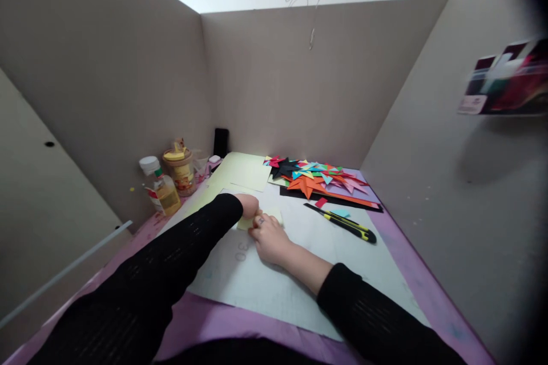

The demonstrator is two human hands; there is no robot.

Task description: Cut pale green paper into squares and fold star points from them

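Observation:
My left hand point(248, 205) and my right hand point(270, 238) meet over a small piece of pale yellow paper point(244, 224). The fingers of my right hand are bent and press on the paper, and a ring shows on one of them. My left hand is turned inward with its fingers closed at the same paper, their tips mostly hidden. Beneath lies a large whitish sheet point(257, 282) with a "30" marked on it. To the right rests a black and yellow utility knife point(349, 227), beside small red point(321, 202) and light blue point(341, 213) paper scraps.
Folded paper stars point(306, 185) in several colours lie on coloured sheets at the back. A bottle of yellowish liquid point(166, 197), a tub point(182, 171) and a black phone point(221, 141) stand at the left. Grey partitions point(282, 80) enclose the pink-covered table point(226, 322).

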